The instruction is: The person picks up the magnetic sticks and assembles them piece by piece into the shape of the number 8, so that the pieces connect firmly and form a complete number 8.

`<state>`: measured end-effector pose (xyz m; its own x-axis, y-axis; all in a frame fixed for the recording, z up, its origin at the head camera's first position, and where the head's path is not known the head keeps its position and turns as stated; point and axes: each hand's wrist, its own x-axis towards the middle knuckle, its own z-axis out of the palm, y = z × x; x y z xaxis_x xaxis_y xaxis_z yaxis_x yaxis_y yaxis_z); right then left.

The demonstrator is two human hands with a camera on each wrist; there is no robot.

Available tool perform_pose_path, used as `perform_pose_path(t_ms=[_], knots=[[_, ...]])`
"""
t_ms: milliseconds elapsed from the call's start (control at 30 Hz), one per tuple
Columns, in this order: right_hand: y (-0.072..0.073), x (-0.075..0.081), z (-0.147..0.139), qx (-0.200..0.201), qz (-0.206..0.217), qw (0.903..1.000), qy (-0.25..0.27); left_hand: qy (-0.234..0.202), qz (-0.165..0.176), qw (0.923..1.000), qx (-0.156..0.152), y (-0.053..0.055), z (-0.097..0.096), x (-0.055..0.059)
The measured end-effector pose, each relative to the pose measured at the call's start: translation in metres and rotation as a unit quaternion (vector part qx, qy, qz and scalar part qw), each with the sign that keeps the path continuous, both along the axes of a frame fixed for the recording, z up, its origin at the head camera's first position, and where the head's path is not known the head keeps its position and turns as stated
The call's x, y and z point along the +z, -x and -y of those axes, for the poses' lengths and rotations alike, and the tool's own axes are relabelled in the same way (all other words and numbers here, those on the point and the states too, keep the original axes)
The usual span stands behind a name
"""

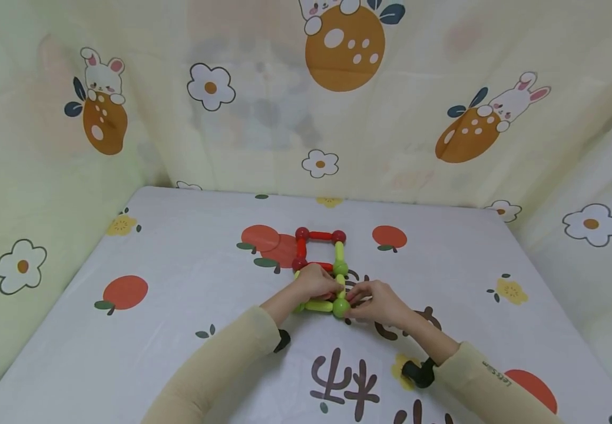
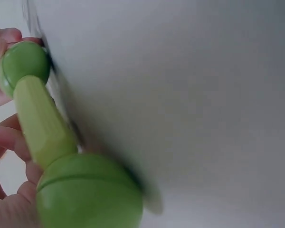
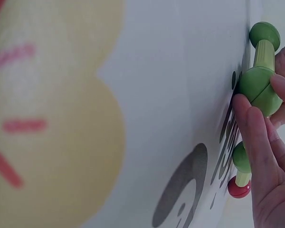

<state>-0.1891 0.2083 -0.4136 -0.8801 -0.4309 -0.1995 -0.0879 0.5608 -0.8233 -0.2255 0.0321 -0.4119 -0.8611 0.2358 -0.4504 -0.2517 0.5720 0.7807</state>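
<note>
A flat frame of rods and balls lies on the table, like a magnetic building set. Its far square has red balls (image 1: 303,234) and red rods (image 1: 319,235); its near square has green balls (image 1: 340,267) and yellow-green rods (image 1: 318,305). My left hand (image 1: 316,281) reaches over the near square and pinches the rod on its right side (image 1: 341,281); its thumb is mostly hidden. With my right hand (image 1: 377,303) I grip the green ball at the near right corner (image 3: 260,90), thumb and fingers on either side. The near left green ball (image 2: 90,192) is large in the left wrist view.
A white tablecloth (image 1: 189,235) printed with fruit and dark characters covers the table. Pale curtains (image 1: 263,129) with rabbits and flowers hang behind and at the sides. Dark straps (image 1: 419,373) show at both cuffs.
</note>
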Motion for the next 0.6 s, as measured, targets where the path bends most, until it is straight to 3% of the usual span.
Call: perform_pose_path(t_ms=[133, 233, 300, 433, 533, 600], knots=[[0.001, -0.002, 0.001, -0.003, 0.004, 1.0, -0.004, 0.011, -0.066, 0.9973, -0.03, -0.003, 0.011, -0.001], [0.002, -0.003, 0.001, -0.004, 0.006, 0.9999, -0.009, 0.021, -0.127, 0.9887, -0.077, -0.008, 0.024, 0.001], [0.001, -0.003, 0.0, -0.004, 0.005, 0.9999, -0.011, 0.035, -0.173, 0.9774, -0.117, -0.012, 0.033, 0.004], [0.001, -0.004, -0.001, -0.006, 0.002, 0.9999, -0.014, 0.078, -0.253, 0.9456, -0.189, -0.02, 0.053, 0.007], [0.001, -0.005, -0.001, -0.01, 0.005, 0.9998, -0.017, 0.11, -0.282, 0.9279, -0.219, -0.023, 0.065, 0.005], [0.0, -0.006, -0.002, -0.013, 0.009, 0.9997, -0.017, 0.116, -0.288, 0.9235, -0.225, -0.025, 0.071, 0.003]])
